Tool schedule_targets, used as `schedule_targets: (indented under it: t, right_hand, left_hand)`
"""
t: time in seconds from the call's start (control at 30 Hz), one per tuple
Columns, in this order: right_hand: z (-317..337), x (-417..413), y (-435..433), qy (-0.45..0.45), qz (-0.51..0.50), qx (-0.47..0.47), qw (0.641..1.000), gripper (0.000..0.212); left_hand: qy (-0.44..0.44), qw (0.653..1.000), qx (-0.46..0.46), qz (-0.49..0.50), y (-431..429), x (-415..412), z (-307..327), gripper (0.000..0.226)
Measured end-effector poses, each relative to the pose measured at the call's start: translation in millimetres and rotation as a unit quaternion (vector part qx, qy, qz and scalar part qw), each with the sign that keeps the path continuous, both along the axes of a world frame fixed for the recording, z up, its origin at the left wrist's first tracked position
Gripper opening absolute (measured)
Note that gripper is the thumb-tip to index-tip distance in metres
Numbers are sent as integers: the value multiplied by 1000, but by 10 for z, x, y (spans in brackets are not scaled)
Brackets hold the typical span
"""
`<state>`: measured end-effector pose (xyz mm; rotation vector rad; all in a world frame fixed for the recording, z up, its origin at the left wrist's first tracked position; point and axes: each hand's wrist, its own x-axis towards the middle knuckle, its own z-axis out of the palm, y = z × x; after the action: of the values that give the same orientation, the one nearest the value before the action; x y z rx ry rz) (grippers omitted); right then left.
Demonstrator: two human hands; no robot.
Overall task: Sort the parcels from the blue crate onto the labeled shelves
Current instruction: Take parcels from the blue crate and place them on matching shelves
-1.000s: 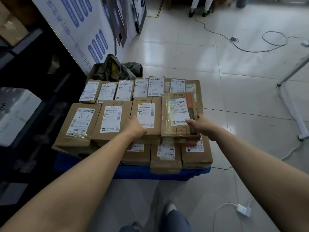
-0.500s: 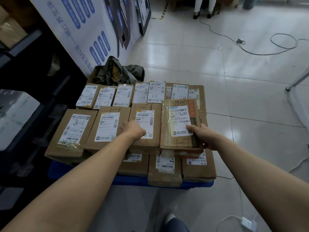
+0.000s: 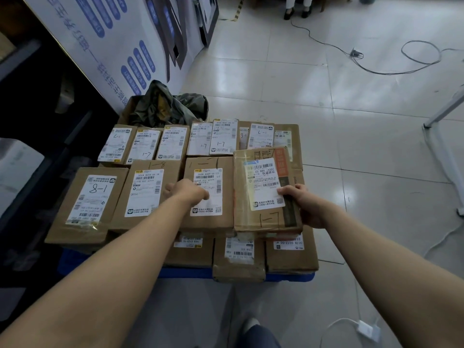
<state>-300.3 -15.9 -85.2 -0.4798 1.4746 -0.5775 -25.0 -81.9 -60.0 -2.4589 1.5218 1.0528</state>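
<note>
Both arms out over a heap of cardboard parcels (image 3: 148, 187) piled on the blue crate (image 3: 190, 272), near the middle of the tiled floor (image 3: 351, 172). Grips with the right hand (image 3: 305, 205) the near right corner of a taped parcel (image 3: 266, 222) marked 1-7, thumb on its white label, the box slightly askew above the pile's right side. Curls the left hand (image 3: 187, 193) over the left edge of the middle parcel (image 3: 208, 222), knuckles up, just left of the taped parcel. To the left, dark shelves (image 3: 37, 121) and a white banner (image 3: 120, 33) with blue lettering. Behind the pile, an olive bag (image 3: 170, 106) in an open box. Far right, a loose cable (image 3: 414, 59).
</note>
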Motion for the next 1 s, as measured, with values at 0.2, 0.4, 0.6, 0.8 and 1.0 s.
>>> schedule_targets:
  t: [0.2, 0.4, 0.6, 0.8, 1.0]
  right_hand:
    - [72, -41, 138, -20, -17, -21, 999, 67]
    - [475, -5, 220, -36, -49, -70, 996, 65]
    - [1144, 102, 244, -39, -49, -123, 990, 68]
    - [1788, 468, 331, -60, -33, -194, 979, 51]
    - [2272, 1082, 369, -102, -9, -227, 968, 41]
  left_hand:
    - [149, 984, -25, 98, 43, 17, 51, 72]
    - [224, 965, -50, 123, 150, 108, 309, 66]
    - [356, 923, -69, 127, 164, 344, 944, 46]
    - [493, 858, -82, 116, 264, 865, 1634, 63]
    - [532, 830, -127, 112, 479, 1573, 2112, 64]
